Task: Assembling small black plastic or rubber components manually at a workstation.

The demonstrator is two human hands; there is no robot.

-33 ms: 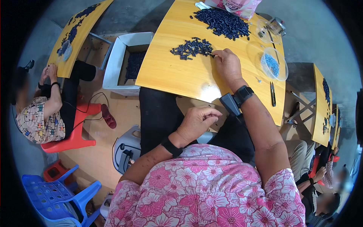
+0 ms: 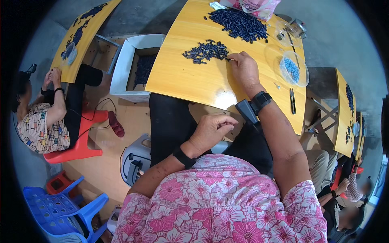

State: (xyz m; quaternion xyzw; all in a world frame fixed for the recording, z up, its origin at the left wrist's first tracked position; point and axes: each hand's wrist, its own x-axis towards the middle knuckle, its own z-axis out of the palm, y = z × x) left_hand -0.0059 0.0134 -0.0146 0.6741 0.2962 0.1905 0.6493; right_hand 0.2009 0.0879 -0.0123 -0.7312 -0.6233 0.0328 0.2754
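Note:
My right hand (image 2: 244,69) is over the wooden table at the right edge of a small pile of short dark tubes (image 2: 206,51). Thumb and forefinger pinch one small dark tube (image 2: 228,58) beside that pile. In front of my body, below the table's near edge, my left hand (image 2: 214,130) is closed, thumb against curled fingers. Whatever it may hold is hidden. Farther back lies a larger heap of the same dark tubes (image 2: 237,25). To the right, a clear round tub (image 2: 304,77) holds small light-blue pieces (image 2: 290,69).
Black-handled snips (image 2: 292,100) lie near the table's right edge. Behind are another clear container (image 2: 279,32), a metal tin (image 2: 298,27) and a pink bag (image 2: 259,8). A white box (image 2: 121,79) with dark pieces stands left. Other people (image 2: 48,125) sit at neighbouring tables on both sides.

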